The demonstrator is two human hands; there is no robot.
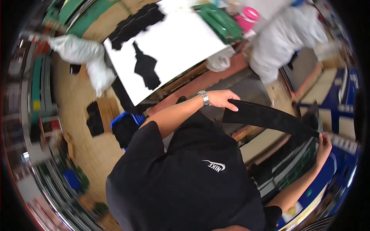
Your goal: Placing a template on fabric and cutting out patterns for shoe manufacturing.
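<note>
A long, slightly curved strip of black fabric (266, 116) is stretched between my two hands. My left hand (224, 99), with a metal-band watch (204, 98) at the wrist, is closed on its left end, thumb in front. At the far right end my right hand (324, 146) pinches the strip's corner. The strip hangs in the air, clear of the white table (185, 46). A black cut fabric piece (146, 67) lies flat on that table, and a row of black pieces (137, 25) runs along its far left side.
A green bundle (219, 23) lies on the table's right corner beside a pink container (248, 17). White bags (285, 36) bulge at the right, and more bags (86, 57) sit at the left. A blue crate (125, 122) with black fabric stands near my left elbow, by a cardboard box (108, 114).
</note>
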